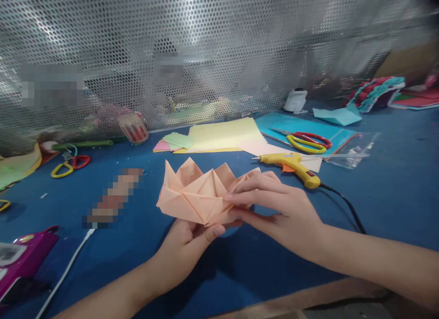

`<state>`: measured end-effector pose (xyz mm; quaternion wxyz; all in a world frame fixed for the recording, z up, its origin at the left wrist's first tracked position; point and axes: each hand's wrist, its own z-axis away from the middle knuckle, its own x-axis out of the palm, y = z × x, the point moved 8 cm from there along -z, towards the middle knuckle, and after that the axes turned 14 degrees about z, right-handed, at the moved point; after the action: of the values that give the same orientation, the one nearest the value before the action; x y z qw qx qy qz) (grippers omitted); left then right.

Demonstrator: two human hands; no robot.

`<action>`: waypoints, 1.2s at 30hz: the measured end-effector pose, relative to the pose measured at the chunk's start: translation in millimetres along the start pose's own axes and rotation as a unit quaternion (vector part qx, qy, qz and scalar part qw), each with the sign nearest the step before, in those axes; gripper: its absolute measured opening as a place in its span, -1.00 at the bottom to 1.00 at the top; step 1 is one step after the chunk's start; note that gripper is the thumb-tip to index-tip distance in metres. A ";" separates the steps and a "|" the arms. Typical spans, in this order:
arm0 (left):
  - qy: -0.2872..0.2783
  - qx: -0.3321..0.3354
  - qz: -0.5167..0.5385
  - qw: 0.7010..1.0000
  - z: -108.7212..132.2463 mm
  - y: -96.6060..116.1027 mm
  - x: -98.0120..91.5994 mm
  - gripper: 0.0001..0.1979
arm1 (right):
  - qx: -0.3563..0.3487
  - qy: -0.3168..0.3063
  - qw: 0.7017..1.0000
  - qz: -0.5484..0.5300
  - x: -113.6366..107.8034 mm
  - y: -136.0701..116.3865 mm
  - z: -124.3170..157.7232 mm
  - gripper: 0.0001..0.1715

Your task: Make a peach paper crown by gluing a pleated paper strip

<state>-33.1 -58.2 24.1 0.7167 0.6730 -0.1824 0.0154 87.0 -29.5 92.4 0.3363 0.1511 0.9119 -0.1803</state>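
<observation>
A peach folded-paper piece [195, 193] with several pointed flaps is held just above the blue table [394, 195], in the middle of the view. My left hand [187, 246] supports it from below, thumb up against its underside. My right hand [277, 207] grips its right end, fingers pinched on a flap. A yellow glue gun [293, 165] lies just behind my right hand, its black cord trailing to the right.
Yellow paper sheets [222, 133] and small coloured squares [173, 142] lie behind. Red-and-yellow scissors [308, 141] rest on a blue sheet [325, 129]; other scissors [70, 165] lie at left. A magenta device [24, 255] sits at the near left. A perforated metal screen [219, 49] closes the back.
</observation>
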 end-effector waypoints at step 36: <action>0.013 0.070 -0.296 0.952 8.2 5.5 -14.5 -0.67 | -0.011 -0.002 0.999 -0.043 -5.1 -7.1 0.5 -0.84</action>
<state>-50.0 -62.4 25.6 0.6425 0.7449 0.0363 -0.1760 88.2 -36.8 97.1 0.3317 0.1076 0.9189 -0.1846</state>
